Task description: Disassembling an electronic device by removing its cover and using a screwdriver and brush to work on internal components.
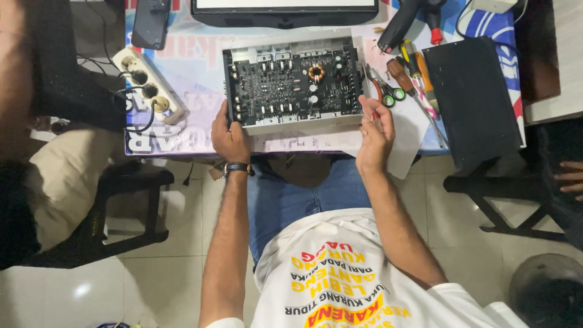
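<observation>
An open amplifier chassis (294,79) with a dark circuit board and a copper coil lies on the printed table cover (194,67). My left hand (229,137), a watch on its wrist, grips the chassis at its left front corner. My right hand (374,133), with a ring on one finger, is raised at the right front corner with its fingers loosely curled. A small red bit shows between its thumb and fingers. I cannot tell whether it is held or belongs to the red-handled pliers (384,92) just behind.
Screwdrivers (414,68) and a black flat cover (473,97) lie to the right. A white power strip (147,86) with plugged cables and a dark phone (150,23) are on the left. A monitor base (285,13) stands behind. Another person's hand (571,179) is at the right edge.
</observation>
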